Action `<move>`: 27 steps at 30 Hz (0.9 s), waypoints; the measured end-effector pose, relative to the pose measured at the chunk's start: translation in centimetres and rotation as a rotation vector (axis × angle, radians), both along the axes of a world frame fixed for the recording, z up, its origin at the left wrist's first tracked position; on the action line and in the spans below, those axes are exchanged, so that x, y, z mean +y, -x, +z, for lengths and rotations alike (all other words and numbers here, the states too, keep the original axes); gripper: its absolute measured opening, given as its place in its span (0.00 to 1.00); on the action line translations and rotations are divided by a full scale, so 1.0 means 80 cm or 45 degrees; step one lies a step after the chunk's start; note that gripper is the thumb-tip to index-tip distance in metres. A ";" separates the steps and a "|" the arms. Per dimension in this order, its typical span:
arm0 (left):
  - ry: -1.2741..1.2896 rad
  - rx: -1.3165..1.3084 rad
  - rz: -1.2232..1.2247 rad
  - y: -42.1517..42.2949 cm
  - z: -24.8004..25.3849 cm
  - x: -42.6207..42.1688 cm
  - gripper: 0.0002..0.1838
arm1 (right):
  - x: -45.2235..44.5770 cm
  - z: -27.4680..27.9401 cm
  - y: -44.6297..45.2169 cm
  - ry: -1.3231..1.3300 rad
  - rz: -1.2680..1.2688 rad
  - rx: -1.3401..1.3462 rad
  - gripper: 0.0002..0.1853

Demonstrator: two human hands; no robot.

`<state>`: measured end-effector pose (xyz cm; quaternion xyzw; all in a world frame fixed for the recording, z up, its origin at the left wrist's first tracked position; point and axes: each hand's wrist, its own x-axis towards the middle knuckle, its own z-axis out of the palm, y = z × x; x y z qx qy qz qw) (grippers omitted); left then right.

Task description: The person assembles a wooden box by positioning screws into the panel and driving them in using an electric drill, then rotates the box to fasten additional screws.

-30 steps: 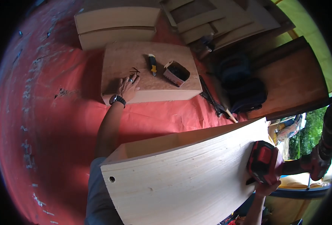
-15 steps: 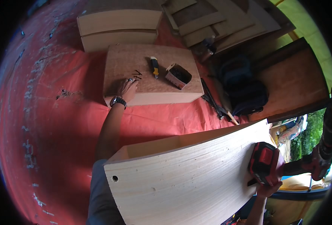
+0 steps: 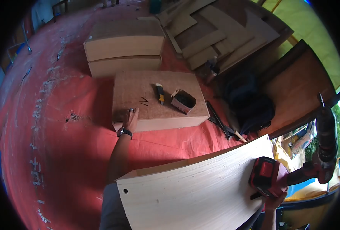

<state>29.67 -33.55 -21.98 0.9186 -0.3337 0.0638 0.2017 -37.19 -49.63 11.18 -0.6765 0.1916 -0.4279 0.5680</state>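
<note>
My left hand (image 3: 130,120), with a watch at the wrist, is at the near left corner of a wooden box (image 3: 162,123). Its fingers are curled, and what they hold, if anything, is hidden. A few dark screws (image 3: 144,102) lie just beyond it on the box top. A yellow-and-black utility knife (image 3: 160,94) and a small open carton (image 3: 184,102) with dark contents lie to their right. My right hand (image 3: 275,201) grips the battery end of a red-and-black cordless drill (image 3: 303,173). The battery rests against a pale wooden panel (image 3: 193,184) close to me.
Two stacked wooden boxes (image 3: 124,48) stand behind on the red floor sheet (image 3: 68,153). Flat boards (image 3: 227,30) lean or lie at the back right. A dark bag (image 3: 252,103), a bottle (image 3: 211,69) and a long dark tool (image 3: 221,124) are right of the box.
My left hand has drawn back from the screws to the box's near left corner. The view has tilted up, so the boxes appear lower. My right hand stays at the drill's battery.
</note>
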 end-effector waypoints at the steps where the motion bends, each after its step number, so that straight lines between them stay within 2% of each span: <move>1: -0.008 0.035 -0.051 -0.004 0.001 0.002 0.18 | 0.001 -0.001 -0.001 0.022 -0.060 0.056 0.42; 4: 0.429 -0.026 -0.080 0.009 -0.003 0.025 0.22 | -0.003 -0.005 0.003 0.158 -0.280 0.272 0.43; 7: 0.480 -0.059 -0.021 0.028 0.037 0.076 0.23 | -0.016 -0.023 0.006 0.245 -0.342 0.312 0.44; 8: 0.522 -0.057 -0.020 0.029 0.034 0.096 0.20 | -0.013 -0.018 -0.007 0.178 -0.246 0.239 0.44; 10: 0.599 -0.042 -0.021 0.037 0.025 0.152 0.16 | -0.015 -0.012 -0.013 0.340 -0.255 0.404 0.44; 11: 0.695 0.141 -0.030 0.046 0.026 0.180 0.13 | -0.019 -0.014 -0.014 0.574 -0.356 0.631 0.43; 12: 0.788 0.319 -0.040 0.055 0.030 0.214 0.11 | -0.019 -0.007 -0.022 0.650 -0.363 0.711 0.42; 13: 0.877 0.778 0.049 0.044 -0.009 0.270 0.11 | -0.018 0.001 -0.030 0.728 -0.371 0.789 0.41; 14: 0.930 0.968 0.115 0.055 -0.025 0.309 0.11 | -0.017 0.008 -0.038 0.807 -0.379 0.865 0.40; 15: 0.984 1.150 0.198 0.069 -0.029 0.344 0.12 | -0.012 0.008 -0.055 0.789 -0.401 0.740 0.39; 16: 1.012 1.071 0.263 0.106 -0.013 0.380 0.11 | -0.009 0.005 -0.060 0.774 -0.416 0.621 0.38; 17: 1.204 1.052 0.396 0.148 0.017 0.407 0.12 | -0.001 0.035 -0.087 0.610 -0.400 0.674 0.39; 18: 1.396 1.027 0.533 0.192 0.049 0.431 0.13 | 0.010 0.071 -0.113 0.616 -0.036 0.586 0.43; 20: 1.439 1.049 0.563 0.266 0.135 0.474 0.20 | 0.021 0.084 -0.132 0.535 -0.025 0.450 0.51; 22: 1.844 1.044 0.535 0.335 0.077 0.563 0.27 | 0.010 0.105 -0.132 0.496 0.042 0.421 0.58; 23: 1.789 1.104 0.693 0.364 0.103 0.576 0.26 | 0.005 0.121 -0.135 0.550 0.053 0.464 0.62; 24: 1.728 1.169 0.856 0.403 0.130 0.588 0.25 | 0.006 0.131 -0.149 0.482 0.142 0.305 0.55; 25: 1.827 1.093 0.848 0.441 0.158 0.588 0.24 | 0.008 0.143 -0.165 0.412 0.238 0.150 0.49; 27: 2.014 0.946 0.823 0.508 0.207 0.583 0.21 | -0.006 0.148 -0.177 0.267 0.411 0.133 0.38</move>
